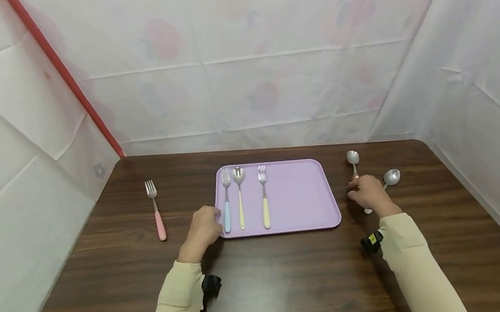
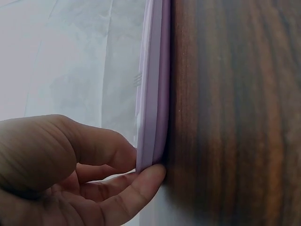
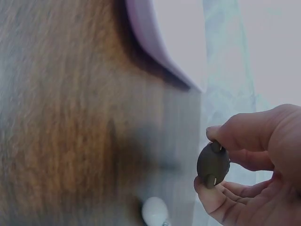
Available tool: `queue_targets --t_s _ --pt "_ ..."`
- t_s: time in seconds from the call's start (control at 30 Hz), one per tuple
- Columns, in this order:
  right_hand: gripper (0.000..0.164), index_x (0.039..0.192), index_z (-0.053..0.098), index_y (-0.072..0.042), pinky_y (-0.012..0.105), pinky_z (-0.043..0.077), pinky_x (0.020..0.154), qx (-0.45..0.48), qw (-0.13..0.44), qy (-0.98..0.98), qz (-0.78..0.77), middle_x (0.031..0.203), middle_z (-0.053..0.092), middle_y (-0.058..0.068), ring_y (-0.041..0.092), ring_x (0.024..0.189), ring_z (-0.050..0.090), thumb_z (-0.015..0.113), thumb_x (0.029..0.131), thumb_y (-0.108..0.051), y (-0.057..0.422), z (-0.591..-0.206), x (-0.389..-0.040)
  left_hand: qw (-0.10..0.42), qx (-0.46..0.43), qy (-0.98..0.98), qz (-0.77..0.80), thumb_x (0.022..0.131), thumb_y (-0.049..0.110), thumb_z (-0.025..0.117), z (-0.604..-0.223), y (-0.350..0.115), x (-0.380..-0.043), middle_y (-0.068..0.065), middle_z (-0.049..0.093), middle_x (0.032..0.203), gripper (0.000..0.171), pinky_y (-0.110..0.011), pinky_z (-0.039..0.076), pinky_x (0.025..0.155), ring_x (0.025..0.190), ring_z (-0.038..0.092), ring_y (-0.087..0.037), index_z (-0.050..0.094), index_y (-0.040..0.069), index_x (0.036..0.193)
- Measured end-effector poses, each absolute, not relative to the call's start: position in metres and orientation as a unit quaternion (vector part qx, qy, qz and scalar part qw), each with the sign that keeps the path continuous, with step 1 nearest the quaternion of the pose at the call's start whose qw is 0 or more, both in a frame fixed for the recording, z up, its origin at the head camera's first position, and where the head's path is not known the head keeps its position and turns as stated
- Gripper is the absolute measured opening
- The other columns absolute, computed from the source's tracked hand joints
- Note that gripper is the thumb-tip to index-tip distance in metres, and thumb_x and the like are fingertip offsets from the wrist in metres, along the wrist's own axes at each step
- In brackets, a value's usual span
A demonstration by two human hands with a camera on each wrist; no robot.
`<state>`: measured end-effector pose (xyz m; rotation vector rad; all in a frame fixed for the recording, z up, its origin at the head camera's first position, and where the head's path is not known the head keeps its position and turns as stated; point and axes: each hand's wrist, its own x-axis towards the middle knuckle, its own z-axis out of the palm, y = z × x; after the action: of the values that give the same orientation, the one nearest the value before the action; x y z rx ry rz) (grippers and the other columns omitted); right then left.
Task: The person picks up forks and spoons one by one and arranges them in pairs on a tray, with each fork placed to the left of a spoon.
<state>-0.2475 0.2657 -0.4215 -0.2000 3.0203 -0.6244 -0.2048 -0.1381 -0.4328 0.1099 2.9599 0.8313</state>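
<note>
My left hand point(image 1: 204, 226) pinches the near left corner of a lilac tray point(image 1: 301, 197) between thumb and fingers. The tray's rim point(image 2: 153, 94) lies low over the wood in the left wrist view. On the tray lie a blue-handled fork point(image 1: 226, 210), a yellow-handled spoon point(image 1: 239, 203) and a yellow-handled fork point(image 1: 265, 207). Right of the tray, my right hand point(image 1: 370, 195) holds a spoon point(image 1: 353, 157) by its handle. The handle's end point(image 3: 213, 165) looks dark in the right wrist view. A second spoon point(image 1: 391, 177), with a white handle end point(image 3: 155, 211), lies partly under that hand.
A pink-handled fork point(image 1: 158, 217) lies on the brown wooden table point(image 1: 287, 284), left of the tray. Pale patterned sheets point(image 1: 240, 88) hang behind the table and along both sides. A red strip point(image 1: 72, 82) runs down the back left corner.
</note>
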Motion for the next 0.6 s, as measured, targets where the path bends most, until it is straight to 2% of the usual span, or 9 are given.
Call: queue_targets --t_s 0.23,0.6 --pt "0.03 0.107 0.062 0.013 0.053 0.039 0.087 -0.072 0.011 0.975 -0.208 0.108 0.058 0.031 0.046 0.106 0.05 0.059 0.083 -0.005 0.257 -0.419 -0.243 0.036 0.053 0.964 0.258 0.07 -0.008 0.057 -0.432 -0.139 -0.205 -0.024 0.059 0.107 0.037 -0.045 0.042 0.086 0.099 0.054 -0.035 0.064 -0.008 0.106" --pt "0.031 0.109 0.062 0.013 0.054 0.037 0.088 -0.066 0.017 0.976 -0.206 0.11 0.056 0.032 0.047 0.109 0.047 0.059 0.084 -0.005 0.253 -0.422 -0.24 0.054 0.05 0.965 0.253 0.073 -0.008 0.056 -0.432 -0.139 -0.206 -0.026 0.057 0.11 0.038 -0.046 0.041 0.088 0.103 0.052 -0.037 0.063 -0.009 0.11"
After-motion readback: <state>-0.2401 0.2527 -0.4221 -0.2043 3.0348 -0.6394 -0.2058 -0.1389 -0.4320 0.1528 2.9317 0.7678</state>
